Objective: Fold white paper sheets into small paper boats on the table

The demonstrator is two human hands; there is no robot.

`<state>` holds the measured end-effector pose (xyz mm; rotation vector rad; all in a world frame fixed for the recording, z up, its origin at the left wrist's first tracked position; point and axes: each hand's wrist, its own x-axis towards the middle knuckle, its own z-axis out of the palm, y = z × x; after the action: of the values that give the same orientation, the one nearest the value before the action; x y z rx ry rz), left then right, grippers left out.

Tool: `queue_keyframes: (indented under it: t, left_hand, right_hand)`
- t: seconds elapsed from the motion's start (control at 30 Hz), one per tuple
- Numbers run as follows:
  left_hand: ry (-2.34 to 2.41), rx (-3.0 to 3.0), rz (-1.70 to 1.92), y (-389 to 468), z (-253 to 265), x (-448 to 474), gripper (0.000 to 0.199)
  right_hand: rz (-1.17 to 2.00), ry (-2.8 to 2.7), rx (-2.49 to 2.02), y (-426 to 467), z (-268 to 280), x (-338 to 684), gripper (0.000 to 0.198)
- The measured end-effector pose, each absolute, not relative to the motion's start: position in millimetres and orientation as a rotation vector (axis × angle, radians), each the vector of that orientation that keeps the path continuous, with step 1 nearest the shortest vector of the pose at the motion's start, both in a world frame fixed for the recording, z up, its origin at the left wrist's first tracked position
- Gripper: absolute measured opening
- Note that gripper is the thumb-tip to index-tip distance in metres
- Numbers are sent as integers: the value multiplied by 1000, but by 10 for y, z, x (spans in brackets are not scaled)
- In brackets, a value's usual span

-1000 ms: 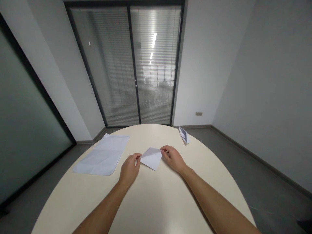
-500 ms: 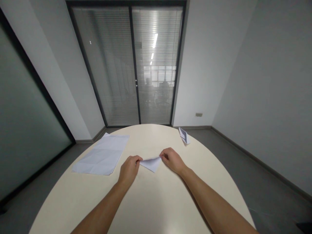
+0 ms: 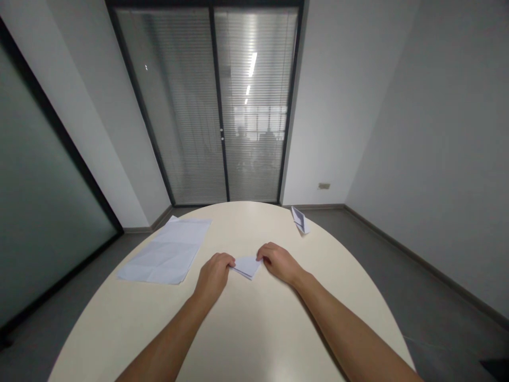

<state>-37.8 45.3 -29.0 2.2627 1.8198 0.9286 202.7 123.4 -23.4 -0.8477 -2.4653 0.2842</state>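
Between my hands, at the middle of the table, is a small folded piece of white paper (image 3: 246, 266) with a pointed corner toward me. My left hand (image 3: 216, 272) is closed, its thumb and fingers pinching the paper's left corner. My right hand (image 3: 278, 261) pinches the right corner from the other side, fingers curled. Layered edges show along the paper's lower left side. Fingertips hide both ends of it.
White paper sheets (image 3: 167, 254) lie on the left of the round cream table (image 3: 254, 329). A folded paper piece (image 3: 300, 220) stands near the far right edge. Beyond the table are glass doors with blinds (image 3: 222, 106) and grey walls.
My right hand has shifted slightly left, and my hands are a little closer together. The folded paper now lies flatter, with more of its upper face showing.
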Motion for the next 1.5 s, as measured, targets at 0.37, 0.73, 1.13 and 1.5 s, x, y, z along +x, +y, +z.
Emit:
queue_keyframes:
  t: [0.37, 0.73, 1.13, 1.5]
  left_hand:
    - [2011, 2509, 576, 301, -57, -151, 16]
    - [1926, 2438, 667, 291, -80, -131, 16]
    - [1837, 2307, 894, 367, -240, -186, 18]
    - [1764, 2501, 649, 306, -119, -94, 32]
  right_hand:
    - [121, -2577, -1113, 899, 115, 1897, 23]
    - [340, -2602, -1214, 746, -199, 1699, 57]
    - [340, -2472, -971, 980, -139, 1870, 61]
    - [388, -2610, -1059, 955, -173, 1845, 59]
